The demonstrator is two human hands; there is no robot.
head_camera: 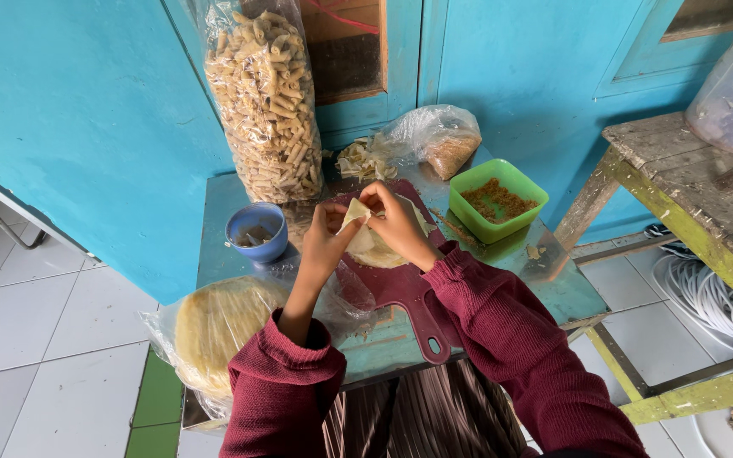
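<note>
Nearest: a clear bag of round pale wrappers (214, 326) is lying at the desk (570, 293) edge, within easy reach of the left side.
Hands: left hand (326, 242) and right hand (396, 225) are both pinching 1 thin wrapper (355, 214), folding it over the dark red cutting board (400, 284).
Wrapper pile: the stack (375, 250) is sitting just under the fingers.
Sides: blue bowl (256, 231) left, green tub of brown filling (497, 200) right.
Far: tall bag of tube crackers (266, 102) is leaning on the turquoise wall.

A makeshift home snack-making corner: a small table (239, 203) against turquoise walls (86, 110) at centre frame, a tall bag of tube crackers (266, 93) above it, white floor tiles (36, 339) lower left, a weathered wooden bench (689, 178) at right.
</note>
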